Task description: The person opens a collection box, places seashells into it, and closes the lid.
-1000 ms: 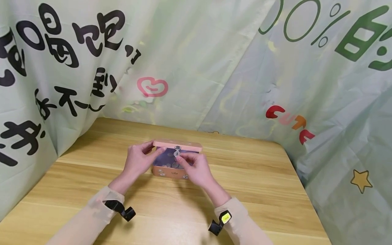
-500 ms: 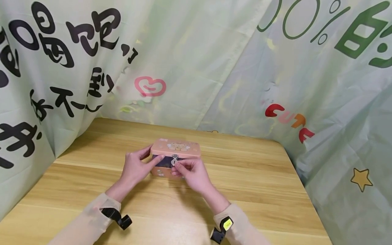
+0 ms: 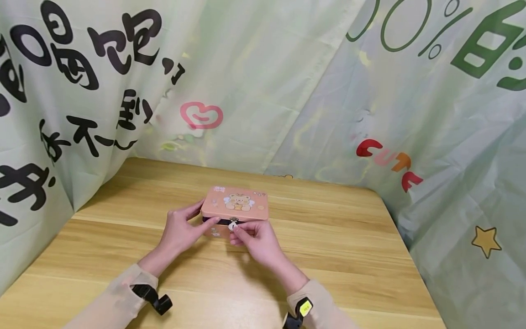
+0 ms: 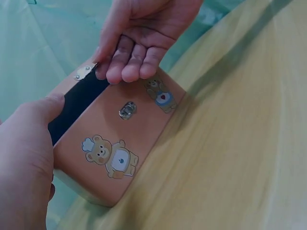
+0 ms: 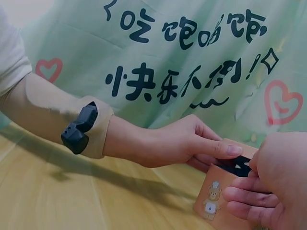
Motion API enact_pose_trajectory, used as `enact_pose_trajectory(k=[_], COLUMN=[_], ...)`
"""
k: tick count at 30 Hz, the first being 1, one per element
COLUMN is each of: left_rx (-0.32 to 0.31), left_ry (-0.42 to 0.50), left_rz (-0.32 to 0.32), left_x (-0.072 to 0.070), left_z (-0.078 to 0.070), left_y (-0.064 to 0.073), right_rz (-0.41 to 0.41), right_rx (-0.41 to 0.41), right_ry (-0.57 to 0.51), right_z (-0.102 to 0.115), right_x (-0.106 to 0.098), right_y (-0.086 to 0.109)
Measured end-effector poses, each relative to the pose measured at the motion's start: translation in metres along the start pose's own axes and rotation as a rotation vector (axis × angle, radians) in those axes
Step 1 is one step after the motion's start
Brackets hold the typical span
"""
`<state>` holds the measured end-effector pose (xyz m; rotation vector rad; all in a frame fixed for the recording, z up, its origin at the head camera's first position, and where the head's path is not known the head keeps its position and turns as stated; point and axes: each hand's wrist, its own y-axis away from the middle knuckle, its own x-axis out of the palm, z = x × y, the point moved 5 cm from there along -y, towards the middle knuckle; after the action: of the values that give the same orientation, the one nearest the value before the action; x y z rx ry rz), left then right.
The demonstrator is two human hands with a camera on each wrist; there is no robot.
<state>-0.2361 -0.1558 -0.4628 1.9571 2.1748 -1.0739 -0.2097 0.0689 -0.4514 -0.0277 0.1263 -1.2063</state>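
A salmon-pink tin box (image 3: 218,205) with a bear printed on its lid rests on the table. Its hinged lid stands slightly raised, leaving a dark gap along the front. My left hand (image 3: 178,230) holds the lid's left end, thumb at the front edge and fingers round the side. With thumb and forefinger, my right hand (image 3: 260,242) pinches the metal latch (image 3: 232,226) hanging from the lid's front. In the left wrist view, a metal catch (image 4: 127,110) sits on the box front between two bear pictures. The box's contents are hidden.
The wooden table (image 3: 337,237) reaches back to a pale green printed curtain (image 3: 255,82), which hangs along the back and sides. A black wrist camera (image 3: 152,294) is strapped over the left sleeve, and another (image 3: 297,313) over the right.
The lid has swung down towards me, from standing up with coins visible inside to nearly level. Both hands have come down with it, the right still pinching the latch.
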Motion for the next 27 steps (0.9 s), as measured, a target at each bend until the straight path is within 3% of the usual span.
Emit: enact_pose_trajectory(k=[12, 27], left_rx=[0.064, 0.04], left_ry=[-0.022, -0.061], left_rz=[0.015, 0.036], left_x=[0.001, 0.005], left_z=[0.009, 0.016], left_y=[0.01, 0.014], right_rz=[0.005, -0.008], right_rx=[0.023, -0.008], right_ry=[0.052, 0.128], right_z=[-0.015, -0.032], right_x=[0.006, 0.007], right_y=[0.008, 0.006])
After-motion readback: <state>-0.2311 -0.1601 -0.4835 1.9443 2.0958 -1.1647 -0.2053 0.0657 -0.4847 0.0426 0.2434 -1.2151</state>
